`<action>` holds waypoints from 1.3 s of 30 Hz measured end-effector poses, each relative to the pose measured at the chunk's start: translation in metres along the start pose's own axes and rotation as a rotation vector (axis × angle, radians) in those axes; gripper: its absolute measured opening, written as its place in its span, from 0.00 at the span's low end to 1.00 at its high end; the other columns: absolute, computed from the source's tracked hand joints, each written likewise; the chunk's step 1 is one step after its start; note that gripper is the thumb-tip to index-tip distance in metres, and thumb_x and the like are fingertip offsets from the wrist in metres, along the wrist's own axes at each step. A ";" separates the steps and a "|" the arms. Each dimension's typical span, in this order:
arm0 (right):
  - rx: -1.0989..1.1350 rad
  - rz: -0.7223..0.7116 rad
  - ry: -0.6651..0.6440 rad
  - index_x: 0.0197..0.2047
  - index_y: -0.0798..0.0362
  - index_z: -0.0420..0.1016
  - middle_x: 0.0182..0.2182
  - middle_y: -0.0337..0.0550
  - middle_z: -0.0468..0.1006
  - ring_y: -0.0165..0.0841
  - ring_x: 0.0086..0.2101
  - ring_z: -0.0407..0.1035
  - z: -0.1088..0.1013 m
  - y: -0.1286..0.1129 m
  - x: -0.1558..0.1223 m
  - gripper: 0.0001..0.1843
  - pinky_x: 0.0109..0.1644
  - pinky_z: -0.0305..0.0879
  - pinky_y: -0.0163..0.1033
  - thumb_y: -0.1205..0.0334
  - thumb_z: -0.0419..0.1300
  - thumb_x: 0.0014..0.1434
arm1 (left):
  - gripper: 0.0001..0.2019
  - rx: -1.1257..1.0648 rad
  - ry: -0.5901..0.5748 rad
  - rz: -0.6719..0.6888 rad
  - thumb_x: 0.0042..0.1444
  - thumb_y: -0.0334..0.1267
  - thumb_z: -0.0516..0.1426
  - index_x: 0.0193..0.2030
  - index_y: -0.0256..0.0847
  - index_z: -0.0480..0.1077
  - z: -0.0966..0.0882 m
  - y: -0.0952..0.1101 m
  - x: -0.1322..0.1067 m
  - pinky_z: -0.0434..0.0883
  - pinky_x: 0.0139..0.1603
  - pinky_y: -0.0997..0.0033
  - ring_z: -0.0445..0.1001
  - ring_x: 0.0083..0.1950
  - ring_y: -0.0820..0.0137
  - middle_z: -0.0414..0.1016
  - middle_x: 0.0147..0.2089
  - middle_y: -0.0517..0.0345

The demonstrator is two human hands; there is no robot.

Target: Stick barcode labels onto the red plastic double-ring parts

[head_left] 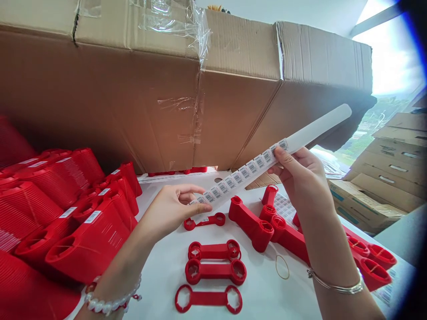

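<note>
- White paper strip of barcode stickers (pixel 244 174): held up over the white surface (pixel 160 278), slanted, right end high. Single row of stickers on the lower part, plain white on the upper part.
- Left hand (pixel 175 203): thumb and fingers clamped on the strip's low end. White bead bracelet (pixel 110 305) on that wrist.
- Right hand (pixel 298 171): clamped on the strip near the upper end of the sticker row, thumb in front, fingers behind. Silver metal bangle (pixel 345 290) on that wrist.
- Thin red plastic bar with ringed ends (pixel 213 220): just below the strip's low end, barcode sticker on its middle.
- Three similar red pieces (pixel 215 271): further below the strip, in a column, lowest one apart from the other two.
- Thick red stacks (pixel 251 224): below the strip toward its right, near a white barcode sheet (pixel 283 208).
- Thin yellowish rubber band (pixel 282 267): below those, loose.
- Tall red stacks (pixel 91 242): left of the strip, several with white labels.
- Large brown cardboard box (pixel 133 102): behind the strip, clear tape on it.
- Brown cartons (pixel 396 164): right of the strip.
</note>
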State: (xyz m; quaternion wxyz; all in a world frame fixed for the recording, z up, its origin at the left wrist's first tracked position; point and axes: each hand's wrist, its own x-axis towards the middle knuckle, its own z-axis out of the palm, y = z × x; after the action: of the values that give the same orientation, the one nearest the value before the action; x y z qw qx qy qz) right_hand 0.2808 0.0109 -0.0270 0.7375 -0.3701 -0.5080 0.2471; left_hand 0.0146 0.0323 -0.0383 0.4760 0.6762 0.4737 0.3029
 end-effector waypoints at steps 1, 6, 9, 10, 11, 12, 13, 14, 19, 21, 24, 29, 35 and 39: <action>-0.005 -0.006 0.003 0.38 0.45 0.83 0.36 0.39 0.82 0.34 0.38 0.77 -0.001 -0.001 0.000 0.08 0.34 0.76 0.35 0.53 0.73 0.58 | 0.20 -0.007 0.000 0.002 0.48 0.48 0.71 0.46 0.45 0.80 0.000 0.000 0.000 0.68 0.29 0.70 0.75 0.30 0.67 0.79 0.28 0.61; 0.001 -0.013 0.022 0.37 0.45 0.84 0.35 0.39 0.81 0.34 0.36 0.76 -0.005 -0.002 0.002 0.08 0.32 0.75 0.35 0.53 0.74 0.56 | 0.27 -0.056 -0.124 0.032 0.49 0.53 0.70 0.53 0.44 0.76 -0.005 -0.003 0.002 0.74 0.39 0.63 0.81 0.41 0.59 0.84 0.41 0.53; 0.007 -0.017 0.029 0.37 0.45 0.84 0.34 0.39 0.80 0.33 0.36 0.75 -0.008 -0.001 0.005 0.07 0.32 0.74 0.34 0.53 0.74 0.56 | 0.28 -0.006 -0.268 0.031 0.50 0.51 0.70 0.55 0.44 0.73 -0.012 -0.007 0.002 0.74 0.45 0.62 0.81 0.47 0.59 0.83 0.47 0.52; 0.003 -0.009 0.028 0.37 0.45 0.84 0.34 0.39 0.80 0.33 0.36 0.74 -0.010 -0.002 0.006 0.07 0.32 0.74 0.34 0.53 0.73 0.57 | 0.28 0.022 -0.323 0.031 0.51 0.50 0.70 0.57 0.45 0.72 -0.014 -0.008 0.002 0.74 0.48 0.61 0.81 0.49 0.59 0.83 0.49 0.52; -0.005 0.006 0.030 0.36 0.45 0.84 0.34 0.39 0.79 0.33 0.35 0.74 -0.012 -0.002 0.007 0.07 0.33 0.74 0.34 0.53 0.73 0.57 | 0.30 0.060 -0.375 0.031 0.51 0.50 0.70 0.59 0.46 0.70 -0.016 -0.010 0.001 0.74 0.50 0.60 0.80 0.50 0.59 0.82 0.51 0.52; -0.016 0.023 0.039 0.35 0.46 0.84 0.33 0.39 0.79 0.33 0.34 0.73 -0.014 -0.004 0.009 0.07 0.33 0.74 0.35 0.54 0.73 0.57 | 0.32 0.119 -0.418 0.032 0.50 0.50 0.70 0.61 0.47 0.68 -0.016 -0.012 0.000 0.73 0.52 0.60 0.79 0.52 0.59 0.81 0.53 0.52; -0.027 0.039 0.053 0.34 0.47 0.83 0.33 0.40 0.78 0.32 0.33 0.73 -0.017 -0.006 0.010 0.07 0.34 0.74 0.35 0.54 0.72 0.57 | 0.35 0.214 -0.453 0.034 0.50 0.51 0.70 0.63 0.49 0.67 -0.016 -0.015 -0.001 0.73 0.54 0.60 0.78 0.55 0.58 0.79 0.55 0.52; -0.035 0.049 0.072 0.33 0.48 0.83 0.32 0.39 0.76 0.31 0.32 0.71 -0.021 -0.008 0.011 0.06 0.34 0.73 0.36 0.55 0.71 0.58 | 0.36 0.331 -0.479 0.038 0.49 0.51 0.70 0.64 0.50 0.66 -0.015 -0.018 -0.001 0.72 0.56 0.60 0.76 0.58 0.57 0.78 0.58 0.52; -0.131 0.083 0.229 0.34 0.50 0.84 0.25 0.38 0.66 0.29 0.24 0.60 -0.039 -0.020 0.015 0.06 0.23 0.57 0.35 0.58 0.67 0.59 | 0.22 0.730 -0.557 0.055 0.55 0.40 0.63 0.57 0.45 0.73 0.017 -0.040 0.007 0.70 0.50 0.62 0.74 0.58 0.53 0.76 0.59 0.49; -0.177 0.077 0.261 0.34 0.49 0.84 0.24 0.38 0.65 0.29 0.24 0.58 -0.043 -0.022 0.016 0.07 0.22 0.55 0.36 0.55 0.68 0.59 | 0.16 0.793 -0.562 0.066 0.55 0.34 0.61 0.51 0.41 0.75 0.035 -0.051 0.013 0.69 0.45 0.61 0.76 0.53 0.54 0.78 0.54 0.47; -0.194 0.068 0.228 0.33 0.46 0.84 0.25 0.40 0.66 0.31 0.24 0.58 -0.046 -0.023 0.014 0.08 0.22 0.55 0.38 0.52 0.68 0.59 | 0.07 0.877 -0.567 0.071 0.56 0.34 0.63 0.42 0.38 0.74 0.055 -0.066 0.021 0.71 0.45 0.60 0.75 0.47 0.59 0.76 0.47 0.51; -0.253 0.081 0.186 0.33 0.48 0.81 0.23 0.37 0.63 0.29 0.22 0.59 -0.042 -0.024 0.010 0.09 0.21 0.50 0.38 0.53 0.66 0.60 | 0.09 0.820 -0.607 0.081 0.64 0.41 0.62 0.42 0.37 0.73 0.061 -0.086 0.038 0.74 0.46 0.61 0.74 0.44 0.66 0.75 0.44 0.55; -0.274 0.076 0.146 0.33 0.50 0.78 0.22 0.35 0.63 0.27 0.20 0.58 -0.040 -0.026 0.009 0.11 0.20 0.47 0.36 0.52 0.65 0.61 | 0.12 0.603 -0.735 0.031 0.68 0.45 0.59 0.45 0.37 0.73 0.052 -0.101 0.055 0.73 0.33 0.70 0.74 0.34 0.72 0.75 0.39 0.57; -0.284 0.071 0.112 0.31 0.51 0.77 0.21 0.34 0.61 0.26 0.20 0.58 -0.038 -0.027 0.009 0.12 0.21 0.47 0.36 0.53 0.64 0.63 | 0.13 0.560 -0.727 0.037 0.68 0.46 0.58 0.43 0.37 0.73 0.049 -0.102 0.058 0.74 0.38 0.67 0.74 0.36 0.71 0.75 0.39 0.57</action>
State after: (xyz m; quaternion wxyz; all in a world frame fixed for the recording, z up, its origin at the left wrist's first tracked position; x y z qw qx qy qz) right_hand 0.3191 -0.0097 -0.0082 0.6957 -0.5014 -0.4827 0.1777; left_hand 0.0423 0.0787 -0.1533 0.4049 0.8495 0.3273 -0.0853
